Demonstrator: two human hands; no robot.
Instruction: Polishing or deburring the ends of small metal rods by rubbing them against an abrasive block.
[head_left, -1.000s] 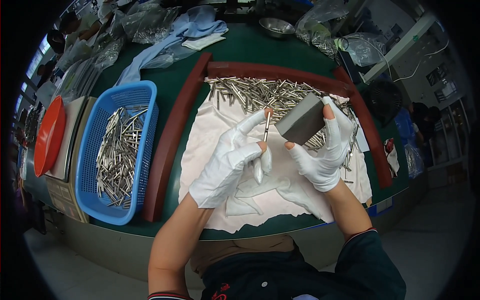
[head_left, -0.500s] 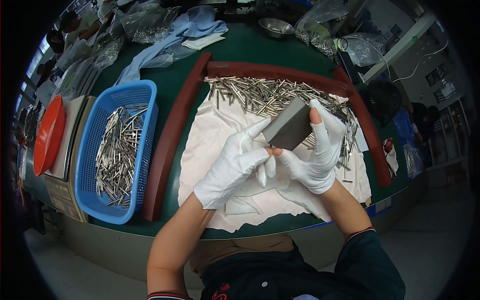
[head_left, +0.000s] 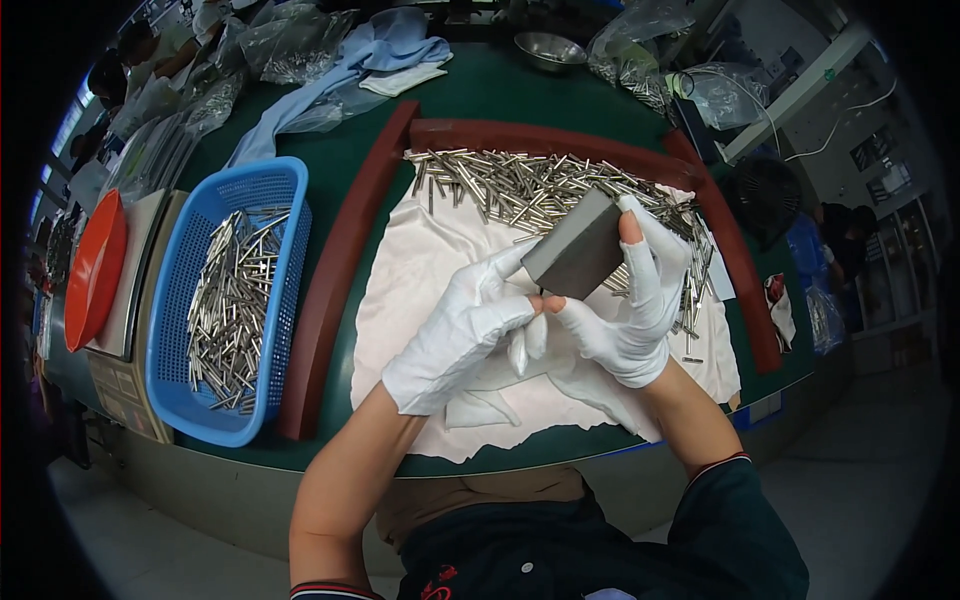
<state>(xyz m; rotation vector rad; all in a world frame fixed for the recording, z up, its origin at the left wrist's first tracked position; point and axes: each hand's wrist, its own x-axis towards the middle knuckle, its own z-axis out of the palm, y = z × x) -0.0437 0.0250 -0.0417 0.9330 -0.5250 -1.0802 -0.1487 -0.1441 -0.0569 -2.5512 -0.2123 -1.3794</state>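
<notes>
Both hands wear white gloves and meet over the white cloth point(head_left: 420, 270) spread on the green table point(head_left: 500, 95). The right hand point(head_left: 620, 305) holds a grey rectangular block point(head_left: 578, 250), its fingers point(head_left: 655, 235) wrapped along the block's far edge and its thumb under the near corner; one fingertip shows bare through the glove. The block is tilted, lifted clear of the cloth. The left hand point(head_left: 455, 335) sits just beside it, its fingers point(head_left: 500, 270) narrowed together and touching the block's lower left corner; whether they pinch something small there cannot be told.

Beyond the block, a heap of short metal rods point(head_left: 500, 180) lies along the far edge of the cloth, bounded by a dark red wooden frame point(head_left: 340, 270). Left of that frame stands a blue plastic basket point(head_left: 270, 190) holding more metal rods point(head_left: 235, 290). Left of the basket lies an orange lid point(head_left: 95, 265). Behind the frame are a blue cloth point(head_left: 390, 50), clear plastic bags point(head_left: 640, 40) and a small steel bowl point(head_left: 550, 48).
</notes>
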